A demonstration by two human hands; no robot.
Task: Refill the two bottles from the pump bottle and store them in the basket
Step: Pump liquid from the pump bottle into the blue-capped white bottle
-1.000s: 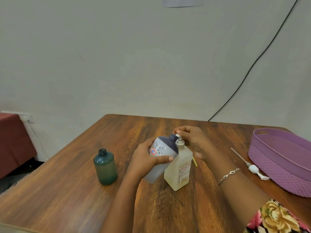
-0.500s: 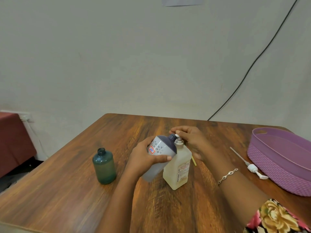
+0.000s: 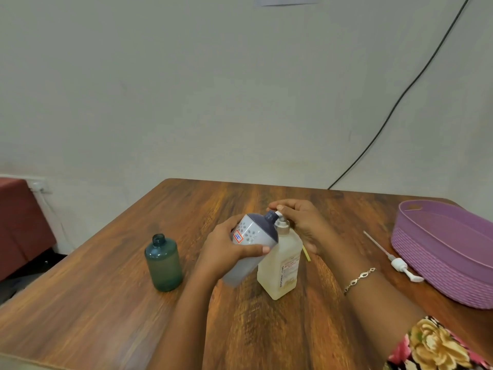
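On the left of the wooden table (image 3: 80,316) we see the green bottle (image 3: 163,263) standing upright and uncapped, well apart from the hands; we cannot tell through its tinted wall how full it is. Next comes the left hand (image 3: 226,252), wrapped round the grey bottle (image 3: 252,240) with the thumb across its front. It holds the bottle tilted, so the dark neck meets the spout of the pump bottle (image 3: 282,263). That one stands on the table, and the right hand (image 3: 301,222) lies over its pump head with the fingers spread loosely, gripping nothing. Further right a loose white pump (image 3: 398,264) with its long tube lies just beside the purple basket (image 3: 453,279), which shows no bottle in the part we can see. We judge the task to be at an early stage: the grey bottle is being filled, the green one waits its turn, and both must then be closed and stored.
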